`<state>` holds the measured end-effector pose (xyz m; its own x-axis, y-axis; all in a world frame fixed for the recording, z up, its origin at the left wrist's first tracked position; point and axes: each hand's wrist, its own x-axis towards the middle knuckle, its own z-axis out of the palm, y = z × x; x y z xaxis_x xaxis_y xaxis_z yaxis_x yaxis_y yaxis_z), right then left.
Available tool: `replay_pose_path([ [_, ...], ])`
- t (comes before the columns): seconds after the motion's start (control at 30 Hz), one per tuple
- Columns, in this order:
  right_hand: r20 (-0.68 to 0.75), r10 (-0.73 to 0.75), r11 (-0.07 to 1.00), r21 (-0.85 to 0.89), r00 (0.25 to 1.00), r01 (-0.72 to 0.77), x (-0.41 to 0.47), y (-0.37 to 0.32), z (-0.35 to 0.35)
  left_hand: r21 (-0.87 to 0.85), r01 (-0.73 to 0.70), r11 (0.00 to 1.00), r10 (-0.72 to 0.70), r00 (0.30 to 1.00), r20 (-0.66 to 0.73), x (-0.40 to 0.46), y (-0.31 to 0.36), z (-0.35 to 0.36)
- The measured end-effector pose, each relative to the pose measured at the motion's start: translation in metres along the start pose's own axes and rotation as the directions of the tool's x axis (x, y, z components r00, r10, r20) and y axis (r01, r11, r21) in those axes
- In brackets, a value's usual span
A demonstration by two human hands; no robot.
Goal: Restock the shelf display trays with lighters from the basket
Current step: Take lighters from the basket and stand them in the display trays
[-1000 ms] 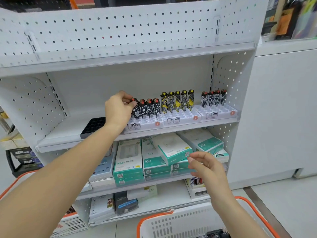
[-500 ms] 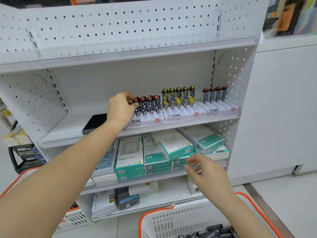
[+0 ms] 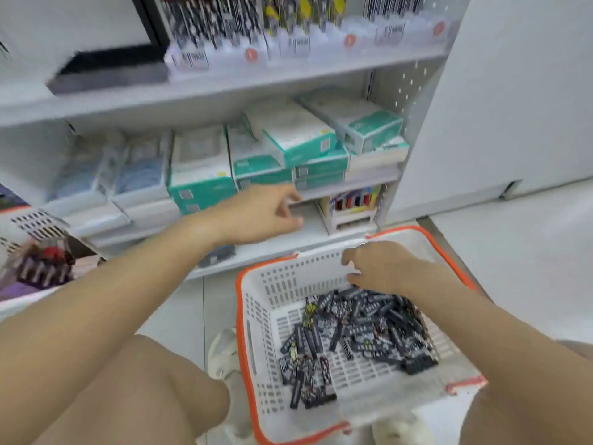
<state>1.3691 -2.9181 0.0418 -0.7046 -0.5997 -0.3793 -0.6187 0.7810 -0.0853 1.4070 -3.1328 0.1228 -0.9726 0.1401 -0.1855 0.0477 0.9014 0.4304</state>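
Head view, looking down. You are standing over a white basket (image 3: 263, 303) with an orange rim, which is sitting on the floor (image 3: 513, 268) in front of the shelf unit. A loose heap of dark patterned lighters (image 3: 353, 335) is lying on the basket's slotted bottom, with a few yellow-marked ones among them.

Your right hand (image 3: 382, 268) is reaching into the basket near its far wall, just above the upper edge of the heap. Its grip is loosely curled, fingertips pointing down and left; blur is hiding whether the fingertips are touching or pinching a lighter, so you cannot tell.

Your left hand (image 3: 260, 216) is hanging in front of the lower shelves, well apart from the basket. Its fingers are loosely curled and are holding nothing.

At the top of the view, white display trays (image 3: 308, 43) are standing side by side on a shelf (image 3: 224, 88), with rows of upright lighters in them, cut off by the frame. A black tray (image 3: 112, 67) is sitting on the same shelf, left of the white ones. Beneath, stacked teal-and-white boxes (image 3: 288, 146) are filling the next shelf. A small rack of coloured lighters (image 3: 353, 200) is standing at the right end of the lowest shelf. A second basket (image 3: 32, 220) is showing at the left edge.
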Motion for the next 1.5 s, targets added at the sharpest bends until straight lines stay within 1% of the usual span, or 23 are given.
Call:
replay_pose_path([
  [0.03,0.060,0.006,1.000,-0.031,0.998,-0.004,0.002,0.003,0.010,0.055,0.023,0.998,-0.034,0.980,0.195,0.008,-0.006,0.020],
  [0.07,0.098,0.015,1.000,-0.018,0.995,-0.014,0.006,0.007,0.020,0.098,0.040,0.994,-0.072,0.938,0.339,0.018,-0.012,0.041],
  [0.1,0.117,0.025,0.999,0.028,0.993,-0.028,0.011,0.011,0.031,0.121,0.063,0.991,-0.109,0.899,0.425,0.028,-0.019,0.062],
  [0.13,0.119,0.041,0.994,0.099,0.992,-0.053,0.018,0.016,0.043,0.127,0.094,0.987,-0.143,0.872,0.468,0.037,-0.024,0.086],
  [0.23,0.146,0.164,0.938,0.284,0.976,-0.200,0.038,0.032,0.090,0.101,0.236,0.967,-0.255,0.833,0.492,0.053,-0.048,0.162],
  [0.3,0.294,0.263,0.865,0.350,0.919,-0.359,0.047,0.043,0.134,0.040,0.381,0.924,-0.345,0.782,0.519,0.054,-0.065,0.211],
  [0.33,0.388,0.289,0.824,0.365,0.875,-0.433,0.049,0.046,0.159,-0.006,0.475,0.880,-0.399,0.746,0.532,0.053,-0.072,0.235],
  [0.37,0.473,0.290,0.791,0.372,0.832,-0.486,0.049,0.047,0.180,-0.052,0.578,0.814,-0.463,0.701,0.542,0.051,-0.079,0.260],
  [0.43,0.605,0.265,0.744,0.367,0.751,-0.558,0.046,0.039,0.220,-0.142,0.769,0.623,-0.603,0.588,0.540,0.043,-0.089,0.307],
  [0.5,0.662,0.235,0.703,0.390,0.712,-0.595,0.045,0.023,0.251,-0.178,0.857,0.483,-0.704,0.501,0.503,0.033,-0.090,0.343],
  [0.53,0.679,0.228,0.668,0.413,0.698,-0.619,0.046,0.014,0.264,-0.172,0.872,0.459,-0.736,0.482,0.475,0.027,-0.090,0.357],
  [0.63,0.712,0.227,0.520,0.489,0.665,-0.701,0.056,-0.016,0.293,-0.068,0.869,0.490,-0.782,0.473,0.405,0.011,-0.096,0.388],
  [0.7,0.717,0.240,0.427,0.528,0.655,-0.734,0.064,-0.033,0.304,-0.045,0.877,0.478,-0.805,0.458,0.378,0.004,-0.106,0.404],
  [0.87,0.706,0.299,0.311,0.564,0.642,-0.765,0.072,-0.052,0.322,-0.048,0.893,0.447,-0.824,0.432,0.366,0.002,-0.104,0.411],
  [0.93,0.741,0.317,0.176,0.567,0.592,-0.805,0.079,-0.054,0.326,-0.064,0.903,0.424,-0.839,0.418,0.348,0.002,-0.099,0.417],
  [0.97,0.759,0.319,0.103,0.568,0.568,-0.816,0.084,-0.055,0.328,-0.070,0.901,0.428,-0.840,0.426,0.335,0.000,-0.099,0.422],
  [1.0,0.767,0.327,0.068,0.563,0.552,-0.824,0.088,-0.058,0.330,-0.072,0.895,0.441,-0.840,0.439,0.318,-0.003,-0.098,0.426],
  [1.1,0.753,0.364,0.113,0.549,0.549,-0.828,0.092,-0.065,0.334,-0.067,0.871,0.486,-0.836,0.486,0.255,-0.011,-0.101,0.436],
  [1.17,0.756,0.358,0.101,0.552,0.548,-0.828,0.092,-0.067,0.335,-0.058,0.873,0.483,-0.842,0.482,0.242,-0.010,-0.103,0.439],
  [1.23,0.762,0.340,0.074,0.563,0.552,-0.823,0.092,-0.068,0.336,-0.102,0.894,0.436,-0.845,0.445,0.295,-0.006,-0.102,0.439],
  [1.3,0.758,0.330,0.096,0.566,0.563,-0.819,0.091,-0.070,0.337,-0.188,0.909,0.371,-0.828,0.416,0.375,-0.006,-0.097,0.441],
  [1.37,0.754,0.327,0.110,0.569,0.570,-0.815,0.089,-0.072,0.338,-0.252,0.913,0.321,-0.818,0.401,0.412,-0.010,-0.092,0.446],
  [1.5,0.782,0.309,-0.018,0.574,0.542,-0.819,0.091,-0.069,0.341,-0.266,0.906,0.328,-0.821,0.413,0.395,-0.018,-0.091,0.453],
])
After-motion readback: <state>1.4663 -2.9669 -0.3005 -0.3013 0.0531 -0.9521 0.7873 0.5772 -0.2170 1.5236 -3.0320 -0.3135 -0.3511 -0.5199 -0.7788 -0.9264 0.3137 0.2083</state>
